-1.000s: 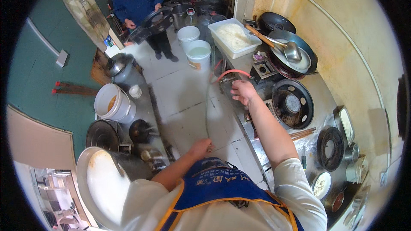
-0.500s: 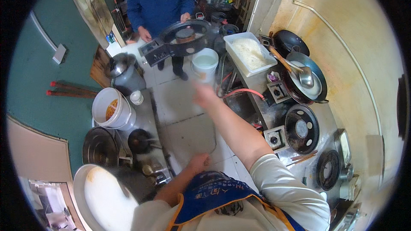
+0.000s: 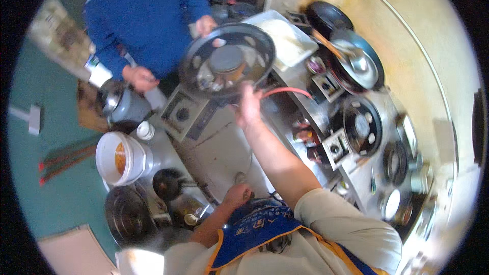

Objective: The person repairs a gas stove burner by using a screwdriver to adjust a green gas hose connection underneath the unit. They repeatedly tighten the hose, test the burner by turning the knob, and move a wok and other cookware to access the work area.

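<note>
Right hand (image 3: 248, 108): raised, fingers closed on near rim of round black pan (image 3: 226, 61).
Left hand (image 3: 237, 193): low near apron, curled; grip cannot tell.

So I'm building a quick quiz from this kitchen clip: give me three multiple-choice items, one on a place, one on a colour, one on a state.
1. Where is the person's right hand?
A. at the near rim of the round black burner ring
B. in the white bucket
C. on the ladle in the wok

2. What colour is the co-worker's jacket?
A. red
B. blue
C. white

3. How is the burner ring borne?
A. it lies flat on the floor
B. it hangs on the wall
C. it is held up in the air, the co-worker's hand at its far rim

Answers: 1 A, the outstretched arm ends at the ring's near edge. 2 B, sleeves and chest show blue. 3 C, the floor and a stove unit show below it, with hands at both rims.
</note>
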Available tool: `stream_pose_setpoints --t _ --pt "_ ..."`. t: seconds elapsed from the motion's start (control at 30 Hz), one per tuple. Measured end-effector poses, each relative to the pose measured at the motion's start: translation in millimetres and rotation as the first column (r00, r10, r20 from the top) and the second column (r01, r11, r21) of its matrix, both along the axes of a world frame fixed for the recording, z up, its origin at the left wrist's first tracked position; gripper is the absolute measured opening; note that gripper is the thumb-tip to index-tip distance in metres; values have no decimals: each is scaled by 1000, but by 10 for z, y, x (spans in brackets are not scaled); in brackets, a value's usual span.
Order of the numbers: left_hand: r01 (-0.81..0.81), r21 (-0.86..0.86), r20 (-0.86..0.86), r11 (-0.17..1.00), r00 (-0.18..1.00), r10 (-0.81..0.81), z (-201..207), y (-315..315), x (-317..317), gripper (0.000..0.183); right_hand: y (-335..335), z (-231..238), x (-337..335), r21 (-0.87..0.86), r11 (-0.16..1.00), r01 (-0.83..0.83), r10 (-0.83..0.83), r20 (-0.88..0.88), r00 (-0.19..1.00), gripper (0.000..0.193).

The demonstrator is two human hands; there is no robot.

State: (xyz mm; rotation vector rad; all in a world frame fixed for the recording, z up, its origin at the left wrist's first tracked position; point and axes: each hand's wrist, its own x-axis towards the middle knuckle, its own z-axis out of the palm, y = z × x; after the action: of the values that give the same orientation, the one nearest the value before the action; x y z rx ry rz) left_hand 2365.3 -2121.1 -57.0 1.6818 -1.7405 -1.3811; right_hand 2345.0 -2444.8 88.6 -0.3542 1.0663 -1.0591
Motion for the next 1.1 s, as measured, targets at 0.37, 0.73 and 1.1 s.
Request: stream_pose_setpoints --t 0.37,0.73,1.1 --pt "163 56 99 985 981 -168 48 2 -181 18 696 1089 -1416 30 995 91 -92 56 994 108" --pt "284 -163 94 945 958 -271 -344 177 -691 20 2026 1605 -3828 -126 894 430 -410 160 898 43" --pt "456 -44 317 889 850 -421 114 -203 -1415 16 3873 2035 -6167 -278 577 768 -807 -54 587 59"
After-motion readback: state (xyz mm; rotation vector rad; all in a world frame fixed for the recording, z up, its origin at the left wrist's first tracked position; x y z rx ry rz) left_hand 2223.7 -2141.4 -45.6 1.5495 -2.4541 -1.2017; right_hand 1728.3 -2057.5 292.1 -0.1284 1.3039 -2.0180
